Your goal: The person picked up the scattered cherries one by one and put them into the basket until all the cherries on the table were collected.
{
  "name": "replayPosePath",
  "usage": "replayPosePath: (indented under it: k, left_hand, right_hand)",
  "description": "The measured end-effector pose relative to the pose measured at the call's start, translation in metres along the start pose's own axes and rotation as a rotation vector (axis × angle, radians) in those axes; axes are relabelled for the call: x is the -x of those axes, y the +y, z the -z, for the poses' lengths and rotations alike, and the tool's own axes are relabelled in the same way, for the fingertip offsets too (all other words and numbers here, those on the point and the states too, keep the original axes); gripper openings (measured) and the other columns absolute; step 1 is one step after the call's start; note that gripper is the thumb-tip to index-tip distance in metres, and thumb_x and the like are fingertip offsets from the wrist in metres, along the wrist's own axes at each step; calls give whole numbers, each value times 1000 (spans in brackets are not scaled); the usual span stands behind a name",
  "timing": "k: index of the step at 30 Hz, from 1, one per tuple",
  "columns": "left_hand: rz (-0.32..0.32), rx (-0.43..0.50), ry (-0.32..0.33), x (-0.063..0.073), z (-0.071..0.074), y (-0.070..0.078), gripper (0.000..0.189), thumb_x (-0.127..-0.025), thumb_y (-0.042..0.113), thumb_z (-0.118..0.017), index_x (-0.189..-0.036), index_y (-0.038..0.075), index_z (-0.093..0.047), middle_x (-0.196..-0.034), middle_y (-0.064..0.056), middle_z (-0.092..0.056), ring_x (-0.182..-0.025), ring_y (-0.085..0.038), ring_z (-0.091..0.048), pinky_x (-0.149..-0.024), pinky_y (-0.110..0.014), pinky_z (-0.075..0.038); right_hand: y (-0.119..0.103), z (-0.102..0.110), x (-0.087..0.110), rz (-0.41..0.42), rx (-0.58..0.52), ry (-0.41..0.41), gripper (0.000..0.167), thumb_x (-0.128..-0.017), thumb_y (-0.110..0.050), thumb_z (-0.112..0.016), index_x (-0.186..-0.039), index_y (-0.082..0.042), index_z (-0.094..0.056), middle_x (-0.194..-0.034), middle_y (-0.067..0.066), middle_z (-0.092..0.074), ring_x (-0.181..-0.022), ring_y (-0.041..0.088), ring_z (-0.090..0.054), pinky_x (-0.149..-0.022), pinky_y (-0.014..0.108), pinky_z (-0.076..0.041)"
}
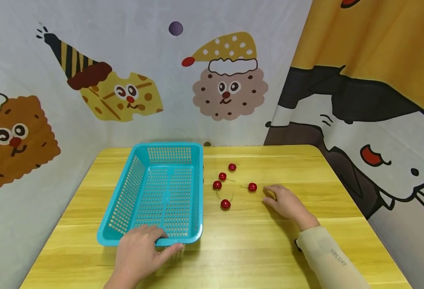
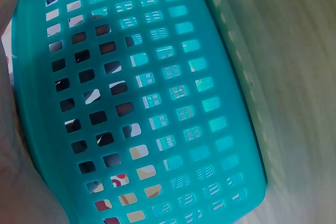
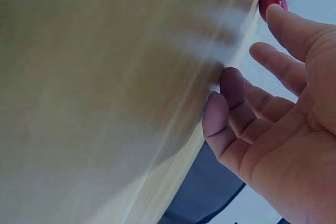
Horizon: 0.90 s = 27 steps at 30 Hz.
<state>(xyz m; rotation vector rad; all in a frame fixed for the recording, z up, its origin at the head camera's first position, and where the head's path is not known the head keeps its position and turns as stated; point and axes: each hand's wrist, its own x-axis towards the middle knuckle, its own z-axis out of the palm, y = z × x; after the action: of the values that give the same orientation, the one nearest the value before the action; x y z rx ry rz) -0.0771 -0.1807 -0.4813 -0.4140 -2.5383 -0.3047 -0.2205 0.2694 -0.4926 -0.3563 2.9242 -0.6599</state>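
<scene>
My left hand (image 1: 137,251) grips the near rim of a turquoise plastic basket (image 1: 200,188), fingers over the edge and thumb along the outside. Its slotted wall (image 2: 202,124) fills much of the left wrist view. Nothing lies inside the basket. My right hand (image 1: 286,202) is low over the table, fingers loosely bent and holding nothing. A red cherry (image 1: 252,187) with a stem lies just left of its fingertips, with a gap between. In the right wrist view the thumb partly covers a cherry (image 3: 269,2).
Several more cherries, among them a front one (image 1: 225,204) and a back one (image 1: 231,167), lie scattered right of the basket. The wooden table (image 1: 241,253) ends at a printed cloth (image 1: 132,24) behind. A patterned curtain (image 1: 378,40) hangs at the right.
</scene>
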Motion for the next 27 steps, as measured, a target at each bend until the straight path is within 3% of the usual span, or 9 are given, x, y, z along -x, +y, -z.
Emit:
replayPosePath:
  k: [18,27]
  left_hand:
    - [-11,-1,27,-2,0,1,56,-75,84,-74,-73,28,-73,-70,14,-71,-62,-9,-66,-54,-25,-47]
    - [-4,-4,17,0,-1,1,56,-76,85,-73,-73,29,-72,-71,15,-71,-62,-9,-66,-54,-25,-48]
  right_hand:
    - [-8,-3,-13,30,12,-12,50,-106,-31,-68,-146,-2,-62,-150,26,-61,-142,49,-55,-117,65,-44]
    - [-25,-6,-30,7,32,-50,64,-105,-35,-69,-154,2,-52,-155,26,-56,-146,49,-52,-121,63,-41]
